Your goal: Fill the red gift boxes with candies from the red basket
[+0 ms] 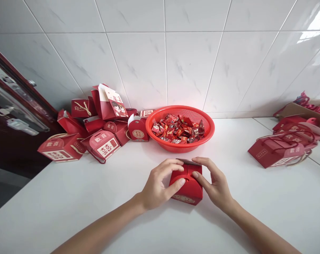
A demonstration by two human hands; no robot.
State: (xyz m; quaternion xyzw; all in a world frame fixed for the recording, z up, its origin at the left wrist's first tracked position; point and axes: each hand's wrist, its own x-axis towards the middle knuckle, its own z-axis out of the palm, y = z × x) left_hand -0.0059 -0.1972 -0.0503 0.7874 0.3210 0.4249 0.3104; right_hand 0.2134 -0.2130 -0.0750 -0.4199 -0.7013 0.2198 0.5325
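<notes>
A small red box (189,192) with a gold pattern on its front stands on the white table, its top flaps partly folded over and a rear flap raised. My left hand (160,183) grips its left side, thumb on the top near the slot and fingers at the back left. With thumb on the top and index finger at the rear flap, my right hand (215,183) holds the right side. Just behind the box sits a red plastic basket (179,146) filled with red wrapped candies (176,128).
Several red boxes (107,144) are piled at the back left, some open. More red boxes (276,150) with cord handles stand at the right, before a cardboard box (303,109). A tiled wall (191,67) rises behind the table (117,197). Keys (22,126) hang from a door at left.
</notes>
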